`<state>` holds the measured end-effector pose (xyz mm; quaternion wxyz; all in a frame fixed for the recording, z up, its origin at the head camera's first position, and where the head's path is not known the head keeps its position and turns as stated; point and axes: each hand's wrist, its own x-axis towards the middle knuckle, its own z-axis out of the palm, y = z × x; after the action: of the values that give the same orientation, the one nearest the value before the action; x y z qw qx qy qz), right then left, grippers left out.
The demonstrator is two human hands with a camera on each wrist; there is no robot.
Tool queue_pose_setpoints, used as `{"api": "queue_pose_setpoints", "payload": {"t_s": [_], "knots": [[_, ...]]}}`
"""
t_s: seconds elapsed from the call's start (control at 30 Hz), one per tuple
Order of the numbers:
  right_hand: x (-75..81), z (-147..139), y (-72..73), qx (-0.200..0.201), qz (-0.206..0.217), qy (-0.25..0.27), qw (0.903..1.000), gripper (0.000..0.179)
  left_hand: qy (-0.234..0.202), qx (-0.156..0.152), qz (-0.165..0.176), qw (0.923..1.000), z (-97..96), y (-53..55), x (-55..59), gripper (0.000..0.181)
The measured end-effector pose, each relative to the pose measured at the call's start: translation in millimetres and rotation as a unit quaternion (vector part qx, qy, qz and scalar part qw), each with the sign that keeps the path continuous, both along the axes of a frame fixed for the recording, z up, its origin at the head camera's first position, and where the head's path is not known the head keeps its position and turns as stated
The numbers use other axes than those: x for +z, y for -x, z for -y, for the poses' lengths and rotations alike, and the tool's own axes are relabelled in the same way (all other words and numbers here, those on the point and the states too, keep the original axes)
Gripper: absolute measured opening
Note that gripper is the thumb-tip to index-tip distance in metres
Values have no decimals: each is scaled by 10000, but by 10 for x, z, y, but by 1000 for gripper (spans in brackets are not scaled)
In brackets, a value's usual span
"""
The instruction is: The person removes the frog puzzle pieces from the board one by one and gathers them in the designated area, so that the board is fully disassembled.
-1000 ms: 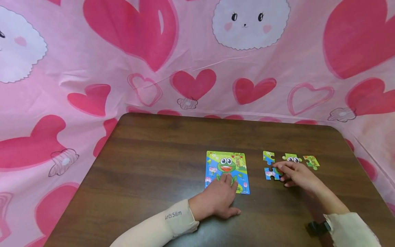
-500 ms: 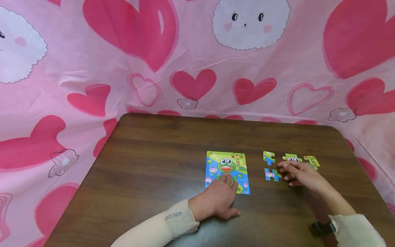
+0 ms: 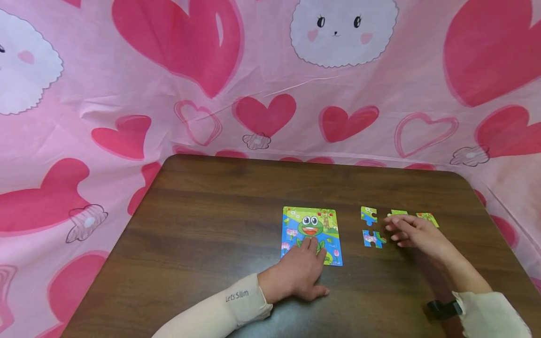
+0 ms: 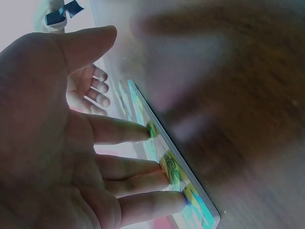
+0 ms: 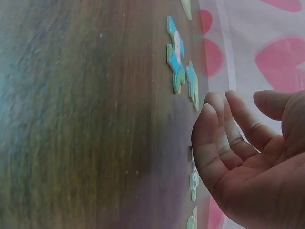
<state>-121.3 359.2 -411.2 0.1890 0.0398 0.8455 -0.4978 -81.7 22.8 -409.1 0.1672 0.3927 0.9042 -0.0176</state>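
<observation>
My left hand point(image 3: 297, 272) lies on a rectangular frog picture board point(image 3: 310, 223), its fingertips touching the lower half. In the left wrist view the left hand's fingers point(image 4: 143, 207) are mostly straight against the board point(image 4: 167, 164). My right hand point(image 3: 416, 237) hovers above loose jigsaw pieces with nothing in its loosely bent fingers. Just left of it lies a blue jigsaw piece with pink flowers point(image 3: 369, 239). Behind that is a blue-green jigsaw piece point(image 3: 369, 215). The right hand partly covers a green jigsaw piece point(image 3: 399, 212); another green piece point(image 3: 428, 218) sits farther right.
Everything lies on a brown wooden table point(image 3: 203, 211). A pink cloth with hearts point(image 3: 266, 112) hangs along the back and sides of the table. A dark strap point(image 3: 444, 309) is on the right wrist.
My right hand has drawn back to the right from the blue flower piece, now covering more of the upper green piece. The left hand has stayed on the board.
</observation>
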Motion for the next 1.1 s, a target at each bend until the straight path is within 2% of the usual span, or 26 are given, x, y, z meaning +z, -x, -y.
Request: {"api": "queue_pose_setpoints", "payload": {"t_s": [0.3, 0.6, 0.9, 1.1], "knots": [[17, 120, 63, 26, -164, 157, 9997, 57, 22, 40, -283, 9996, -6, -25, 7, 87], [-3, 299, 130, 158, -197, 662, 9975, 54, 72, 47, -153, 9998, -7, -49, 8, 89], [6, 591, 236, 229, -112, 557, 9981, 56, 63, -21, -130, 9999, -11, -36, 7, 88], [-8, 777, 314, 309, -79, 792, 9964, 53, 98, -55, -127, 9999, -22, -22, 5, 88]]}}
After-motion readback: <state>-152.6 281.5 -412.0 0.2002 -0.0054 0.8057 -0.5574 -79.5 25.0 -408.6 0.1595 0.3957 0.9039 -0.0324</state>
